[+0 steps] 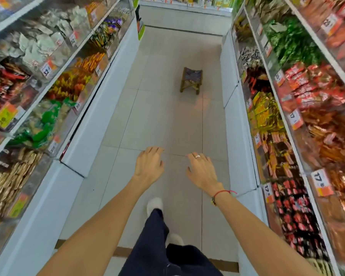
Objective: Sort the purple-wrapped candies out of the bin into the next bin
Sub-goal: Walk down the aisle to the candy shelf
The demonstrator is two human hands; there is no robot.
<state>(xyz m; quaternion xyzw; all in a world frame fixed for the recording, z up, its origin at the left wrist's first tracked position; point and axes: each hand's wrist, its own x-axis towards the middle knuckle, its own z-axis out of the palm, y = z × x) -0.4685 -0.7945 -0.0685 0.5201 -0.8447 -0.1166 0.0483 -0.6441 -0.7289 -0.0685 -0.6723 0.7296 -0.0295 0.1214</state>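
Both hands are held out over the aisle floor, palms down, and neither holds anything. The left hand has its fingers loosely spread and slightly bent at the tips. The right hand is just beside it, apart from it, fingers likewise relaxed and a little curled; it wears a ring on one finger, and a red cord bracelet circles the wrist.

A small folding stool stands on the pale tiles, well beyond the hands and slightly right of them. It serves as the landmark here. Left of the stool runs a shelf unit with tiered clear-fronted bins of wrapped sweets in silver, orange, green and gold. Purple-wrapped candies show in one bin on this unit, beyond the stool and to its left, on an upper tier, far from both hands; blur hides whether the neighbouring bin holds any. Right of the stool a second shelf unit carries bins of red, yellow and green packets with orange price tags.

Nearer than the stool, below the hands, a leg in dark trousers steps forward with a white shoe on the tiles. Beyond the stool, a low white shelf closes the aisle end.
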